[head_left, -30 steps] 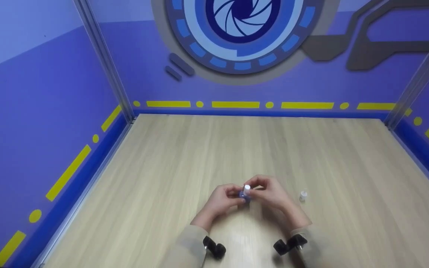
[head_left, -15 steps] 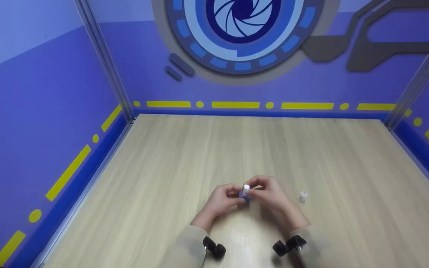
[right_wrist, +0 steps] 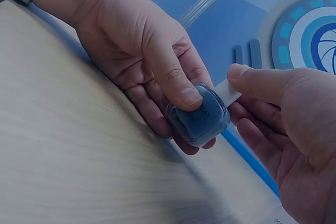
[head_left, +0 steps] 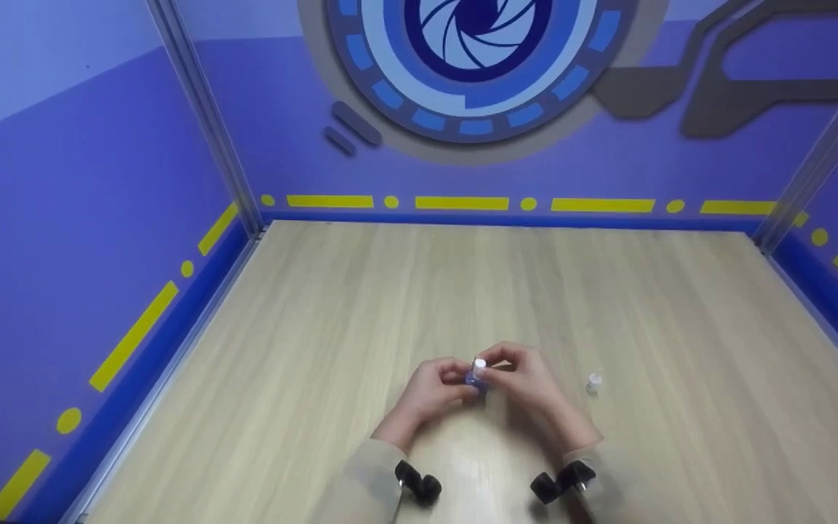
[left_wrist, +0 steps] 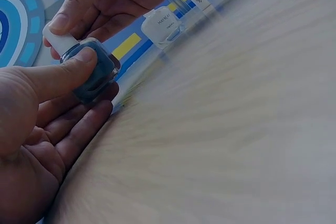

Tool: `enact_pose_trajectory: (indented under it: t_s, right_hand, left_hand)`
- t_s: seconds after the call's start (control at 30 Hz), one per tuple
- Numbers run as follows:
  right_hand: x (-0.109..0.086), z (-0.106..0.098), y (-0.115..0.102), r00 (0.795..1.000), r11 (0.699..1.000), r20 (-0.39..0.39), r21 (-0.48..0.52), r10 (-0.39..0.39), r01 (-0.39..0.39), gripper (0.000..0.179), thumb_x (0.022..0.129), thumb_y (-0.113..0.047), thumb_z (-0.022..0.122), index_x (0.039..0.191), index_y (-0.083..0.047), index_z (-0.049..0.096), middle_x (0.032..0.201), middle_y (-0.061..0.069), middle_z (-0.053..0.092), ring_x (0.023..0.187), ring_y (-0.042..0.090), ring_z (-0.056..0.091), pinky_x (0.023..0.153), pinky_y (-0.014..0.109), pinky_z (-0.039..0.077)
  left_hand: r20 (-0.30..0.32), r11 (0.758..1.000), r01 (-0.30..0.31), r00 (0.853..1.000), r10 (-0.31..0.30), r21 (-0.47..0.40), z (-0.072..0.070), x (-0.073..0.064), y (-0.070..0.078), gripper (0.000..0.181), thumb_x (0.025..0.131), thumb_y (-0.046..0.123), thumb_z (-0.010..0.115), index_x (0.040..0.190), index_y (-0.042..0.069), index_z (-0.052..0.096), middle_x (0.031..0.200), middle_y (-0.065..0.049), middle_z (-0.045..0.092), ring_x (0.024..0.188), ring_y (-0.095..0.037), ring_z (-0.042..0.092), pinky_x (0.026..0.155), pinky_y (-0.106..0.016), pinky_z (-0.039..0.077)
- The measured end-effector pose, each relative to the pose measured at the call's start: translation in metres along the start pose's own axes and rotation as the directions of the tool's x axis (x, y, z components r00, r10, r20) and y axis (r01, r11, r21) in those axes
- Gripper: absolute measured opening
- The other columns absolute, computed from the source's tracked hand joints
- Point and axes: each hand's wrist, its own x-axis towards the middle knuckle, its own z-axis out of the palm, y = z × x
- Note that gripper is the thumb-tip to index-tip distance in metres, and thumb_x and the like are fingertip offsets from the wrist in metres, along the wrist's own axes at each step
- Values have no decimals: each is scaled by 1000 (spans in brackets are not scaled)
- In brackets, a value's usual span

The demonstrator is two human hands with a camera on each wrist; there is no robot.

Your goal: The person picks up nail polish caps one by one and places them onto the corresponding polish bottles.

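2 beige sleeves [head_left: 361, 480], each fitted with a black wrist device [head_left: 419, 486], entered the head view from 6 o'clock. The left hand [head_left: 430, 391], at the 9 o'clock side of a blue bottle [right_wrist: 206, 123], was clamped on it, thumb against the lettered face. The right hand [head_left: 528, 375], at 3 o'clock, pinched the white cap [head_left: 479, 365] between thumb and fingers. Cap and bottle met at the neck; full seating could not be determined. The bottle was over the near half of the table [head_left: 390, 298]; contact with it could not be determined. Past the right hand, at 3 o'clock, 1 small white bottle [head_left: 593, 383] occupied the table. A blue-purple wall [head_left: 477, 178] with yellow dashes rose at 12 o'clock.
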Motion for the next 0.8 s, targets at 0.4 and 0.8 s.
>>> enact_pose_trajectory:
  t_s: [0.4, 0.8]
  right_hand:
    - [-1, 8, -1, 996, 1000, -92, 1, -3, 3, 16, 89, -12, 79, 102, -3, 75, 103, 11, 76, 100, 26, 76, 87, 22, 58]
    - [2, 14, -5, 984, 999, -174, -15, 25, -28, 14, 87, -12, 81, 100, -8, 77, 103, 8, 77, 101, 27, 77, 103, 38, 57]
  left_hand:
    - [-50, 999, -11, 999, 10, -30, 1, 0, -1, 25, 84, -4, 79, 108, 1, 74, 113, -17, 78, 109, -29, 75, 90, -30, 63]
    - [-109, 998, -18, 994, 12, -53, 3, 3, -1, 27, 83, -6, 77, 110, -4, 72, 114, -21, 76, 112, -32, 74, 95, -32, 61]
